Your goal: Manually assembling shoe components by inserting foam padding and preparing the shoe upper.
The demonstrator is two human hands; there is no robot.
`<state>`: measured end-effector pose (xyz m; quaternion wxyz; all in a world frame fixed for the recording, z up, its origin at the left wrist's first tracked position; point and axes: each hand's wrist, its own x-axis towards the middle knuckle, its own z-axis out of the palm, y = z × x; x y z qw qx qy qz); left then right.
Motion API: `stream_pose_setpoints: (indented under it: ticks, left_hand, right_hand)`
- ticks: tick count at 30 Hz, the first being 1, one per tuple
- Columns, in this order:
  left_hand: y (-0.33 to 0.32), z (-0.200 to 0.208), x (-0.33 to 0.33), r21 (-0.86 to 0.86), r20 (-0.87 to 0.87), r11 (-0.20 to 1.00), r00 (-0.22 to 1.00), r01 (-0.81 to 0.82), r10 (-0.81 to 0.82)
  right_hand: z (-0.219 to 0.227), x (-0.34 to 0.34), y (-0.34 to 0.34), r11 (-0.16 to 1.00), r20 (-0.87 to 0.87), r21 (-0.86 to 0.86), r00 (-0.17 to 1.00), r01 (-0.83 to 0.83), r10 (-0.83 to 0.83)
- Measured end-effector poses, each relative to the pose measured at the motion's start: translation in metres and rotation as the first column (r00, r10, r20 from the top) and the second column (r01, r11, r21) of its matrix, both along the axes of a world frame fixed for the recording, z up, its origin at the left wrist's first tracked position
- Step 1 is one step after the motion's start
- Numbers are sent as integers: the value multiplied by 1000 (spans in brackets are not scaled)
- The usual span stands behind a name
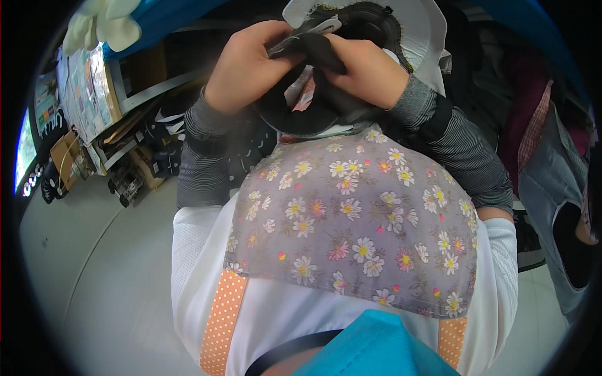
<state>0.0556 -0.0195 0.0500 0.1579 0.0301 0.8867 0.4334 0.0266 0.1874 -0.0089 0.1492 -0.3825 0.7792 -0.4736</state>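
Note:
Both my hands are closed on a black padded fabric piece (295, 118), held up in front of my apron. It curves round an opening like a shoe upper's collar, with pale and reddish material showing inside. My left hand (251, 66) pinches its upper left edge, close to a thin greyish strip (323, 26). With bent fingers, my right hand (369, 70) grips the upper right edge; its fingertips are partly hidden by the black fabric. Just beyond my hands lies a white piece with black lining (423, 34) and a frayed inner edge.
A white glove (103, 28) shows at the upper left. Below it stands a paper-covered board (88, 94) on a metal frame, with cartons and clutter underneath. A cable (91, 266) runs across the floor. At right sits another person in grey trousers (555, 188).

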Motion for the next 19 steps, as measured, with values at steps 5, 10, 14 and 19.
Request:
stream_pose_setpoints:
  ticks: [5, 10, 14, 19]
  left_hand:
    - [1, -3, 0, 86, 8, 996, 999, -39, 38]
    - [0, -1, 1, 131, 62, 989, 996, -74, 66]
    - [-3, -7, 7, 119, 73, 989, 994, -92, 83]
    - [-7, -18, 12, 108, 69, 993, 997, -52, 44]
  right_hand:
    - [-17, 5, -13, 996, -124, 8, 989, 87, -85]
    - [-21, 3, -18, 994, -182, -12, 977, 108, -109]
    - [-19, 5, -17, 997, -192, -27, 978, 75, -79]
    - [-4, 0, -11, 925, -101, 358, 979, -129, 175]
